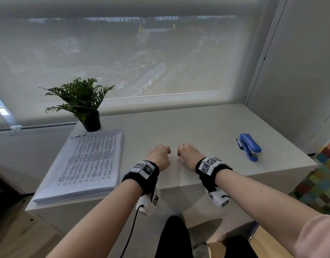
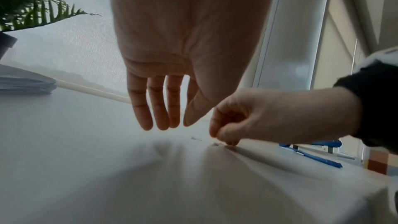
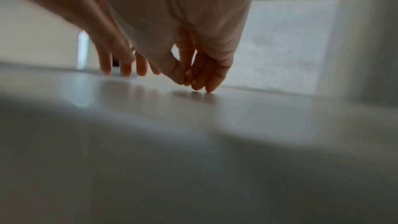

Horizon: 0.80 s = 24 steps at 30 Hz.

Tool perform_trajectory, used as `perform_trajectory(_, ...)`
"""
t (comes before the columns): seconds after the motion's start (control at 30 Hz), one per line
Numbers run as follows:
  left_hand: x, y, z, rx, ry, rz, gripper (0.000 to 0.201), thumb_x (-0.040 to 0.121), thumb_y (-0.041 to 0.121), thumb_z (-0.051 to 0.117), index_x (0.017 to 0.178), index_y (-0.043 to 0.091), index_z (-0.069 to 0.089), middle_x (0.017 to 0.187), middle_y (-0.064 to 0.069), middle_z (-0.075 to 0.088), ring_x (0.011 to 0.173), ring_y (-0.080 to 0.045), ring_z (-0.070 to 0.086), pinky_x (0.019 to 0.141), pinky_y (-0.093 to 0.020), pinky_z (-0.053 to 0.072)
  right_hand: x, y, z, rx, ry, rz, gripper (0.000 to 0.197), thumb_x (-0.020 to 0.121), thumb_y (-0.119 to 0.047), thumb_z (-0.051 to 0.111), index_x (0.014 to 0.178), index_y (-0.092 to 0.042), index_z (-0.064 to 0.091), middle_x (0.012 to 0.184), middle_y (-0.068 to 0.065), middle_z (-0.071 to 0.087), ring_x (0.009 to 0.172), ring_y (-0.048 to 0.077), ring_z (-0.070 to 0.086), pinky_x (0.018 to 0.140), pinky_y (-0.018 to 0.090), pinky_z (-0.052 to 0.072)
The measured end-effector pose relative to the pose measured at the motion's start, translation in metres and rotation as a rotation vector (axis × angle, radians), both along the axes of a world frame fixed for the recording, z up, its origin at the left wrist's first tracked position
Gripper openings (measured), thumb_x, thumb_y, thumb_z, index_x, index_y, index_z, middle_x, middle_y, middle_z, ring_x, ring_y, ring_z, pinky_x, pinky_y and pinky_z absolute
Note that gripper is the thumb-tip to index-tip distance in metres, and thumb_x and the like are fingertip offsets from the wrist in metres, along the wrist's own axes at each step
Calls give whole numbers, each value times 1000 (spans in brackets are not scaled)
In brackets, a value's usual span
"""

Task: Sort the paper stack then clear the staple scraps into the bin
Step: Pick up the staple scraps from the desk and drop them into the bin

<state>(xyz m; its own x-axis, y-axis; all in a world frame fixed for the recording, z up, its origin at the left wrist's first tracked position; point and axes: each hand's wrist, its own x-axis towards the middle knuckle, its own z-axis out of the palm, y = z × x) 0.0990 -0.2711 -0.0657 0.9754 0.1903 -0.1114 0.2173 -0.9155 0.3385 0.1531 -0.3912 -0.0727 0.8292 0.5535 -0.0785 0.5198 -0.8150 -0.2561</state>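
Observation:
Tiny metal staple scraps [image 1: 173, 156] [image 2: 196, 138] lie on the white table [image 1: 197, 127] between my two hands. My right hand [image 1: 187, 154] [image 3: 187, 83] [image 2: 226, 140] has its fingertips down on the table, thumb and forefinger pinching a scrap that is barely visible. My left hand [image 1: 160, 154] [image 2: 172, 123] hovers just left of it with fingers straight and hanging, holding nothing. The printed paper stack [image 1: 86, 164] [image 2: 25, 83] lies squared at the table's left. No bin is in view.
A blue stapler [image 1: 249, 146] [image 2: 312, 157] lies at the right of the table, with a small tool beside it. A potted fern [image 1: 82, 101] [image 2: 32, 6] stands behind the paper stack. The window blind and a wall close off the back and right.

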Motion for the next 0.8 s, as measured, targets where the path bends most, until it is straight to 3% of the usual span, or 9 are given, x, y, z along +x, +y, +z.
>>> perform_trajectory(0.1, 5, -7, -1, 43, -2, -31, 36, 93, 17, 46, 127, 6, 55, 133, -14, 47, 125, -31, 47, 106, -36, 37, 10, -8, 4, 285, 120, -187, 27, 90, -7, 47, 108, -5, 66, 119, 15, 66, 115, 29, 58, 99, 30, 42)
perform_trajectory(0.17, 10, -13, -3, 66, 27, -51, 36, 93, 23, 49, 120, 2, 59, 130, -16, 48, 122, -33, 49, 103, -36, 39, 17, -14, 3, 451, 204, -294, 21, 87, -6, 50, 88, -13, 70, 101, 13, 69, 98, 27, 62, 97, 33, 46)
perform_trajectory(0.23, 13, -20, -5, 84, 34, -70, 36, 93, 26, 50, 114, 1, 62, 126, -17, 50, 118, -35, 51, 100, -37, 40, 20, -19, 1, 629, 319, -380, 27, 85, -3, 51, 68, -22, 60, 84, 9, 63, 75, 24, 59, 88, 38, 53)
perform_trajectory(0.27, 14, -23, -5, 89, 27, -83, 35, 92, 26, 51, 113, 1, 63, 125, -17, 52, 116, -35, 53, 99, -37, 41, 21, -21, 0, 733, 400, -416, 29, 86, 0, 51, 66, -21, 56, 78, 8, 60, 67, 21, 56, 78, 36, 55)
perform_trajectory(0.33, 16, -27, -6, 80, -1, -104, 31, 89, 21, 53, 109, 3, 67, 121, -16, 56, 112, -34, 56, 96, -36, 44, 20, -24, 1, 894, 540, -445, 29, 88, 5, 48, 68, -14, 54, 69, 6, 53, 58, 16, 51, 63, 25, 50)
perform_trajectory(0.57, 23, -27, -7, -35, -77, -58, 22, 83, 11, 59, 99, 13, 74, 108, -12, 72, 104, -29, 65, 93, -31, 50, 19, -31, 4, 1049, 638, -472, 27, 89, 7, 48, 70, -11, 53, 65, 5, 50, 56, 14, 48, 51, 16, 48)
perform_trajectory(0.8, 31, -25, -10, -46, -89, -59, 17, 80, 11, 64, 92, 13, 75, 102, -11, 74, 99, -28, 67, 88, -30, 53, 19, -41, -2, 1099, 671, -538, 26, 89, 8, 48, 70, -10, 52, 65, 7, 49, 56, 15, 48, 58, 24, 46)
